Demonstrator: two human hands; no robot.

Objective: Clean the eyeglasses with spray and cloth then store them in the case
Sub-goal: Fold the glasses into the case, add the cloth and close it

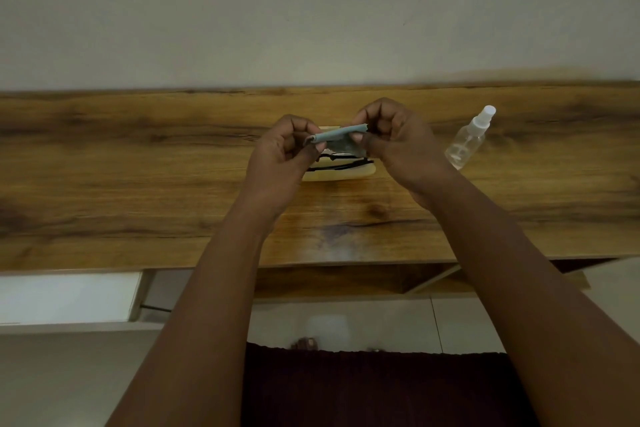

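Above the middle of the wooden worktop (138, 156), both hands are raised and hold a small grey-blue cloth (337, 137) between them. The left hand (284, 152) pinches the cloth's left end with curled fingers and thumb, and the right hand (398, 146) pinches its right end the same way, so the cloth is stretched between them as a folded strip, its top edge rolled over. Part of the cloth hangs down below that fold, near the right thumb.

Directly beneath the hands, on the worktop, lies a pale cream case (337, 175). The eyeglasses (341, 163), with a thin dark frame, rest on or in it; the hands and cloth hide most of the lenses, so how they sit cannot be told exactly. The cloth does not appear to touch the eyeglasses.

To the right, well apart from the case, a clear plastic spray bottle (465, 142) with a white cap lies tilted on the worktop, nozzle pointing away toward the wall (311, 10). A plain pale wall stands behind the worktop. Below the near edge, light floor tiles (381, 322) and a dark garment (363, 388) show.
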